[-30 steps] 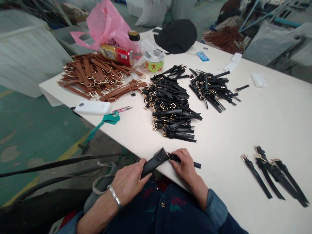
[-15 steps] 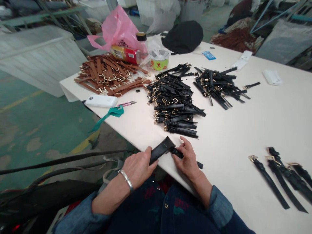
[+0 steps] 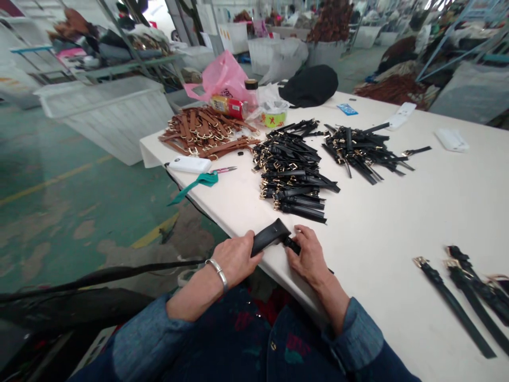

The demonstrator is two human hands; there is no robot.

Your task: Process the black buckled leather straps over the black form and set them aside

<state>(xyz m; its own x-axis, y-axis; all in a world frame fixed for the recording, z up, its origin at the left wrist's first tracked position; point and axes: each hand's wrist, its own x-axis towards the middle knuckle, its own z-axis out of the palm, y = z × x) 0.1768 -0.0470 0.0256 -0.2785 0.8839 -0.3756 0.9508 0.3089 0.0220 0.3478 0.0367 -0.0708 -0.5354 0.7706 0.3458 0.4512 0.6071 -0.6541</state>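
Note:
A wide black leather strap (image 3: pixel 270 236) slants up over the near table edge, with my left hand (image 3: pixel 234 260) closed around its lower end. At its upper end a narrower black strap piece (image 3: pixel 293 245) meets it. My right hand (image 3: pixel 309 257) grips that narrower piece, fingers curled over it, so most of the piece is hidden. Just beyond my hands lies a heap of black buckle straps (image 3: pixel 292 172) with gold buckles. Several more black buckle straps (image 3: pixel 457 307) lie to the right, apart from my hands.
A second pile of black straps (image 3: pixel 358 148) lies farther back. Brown straps (image 3: pixel 202 130), a white power bank (image 3: pixel 189 164), pink-handled snips (image 3: pixel 226 170) and a teal cloth strip (image 3: pixel 199 183) lie left. A pink bag (image 3: pixel 225 74) and black cap (image 3: pixel 310 85) stand behind.
The view has tilted up, showing more of the hall. My right fingers have closed in further over the narrow piece, covering more of it. My left hand keeps its hold on the wide strap.

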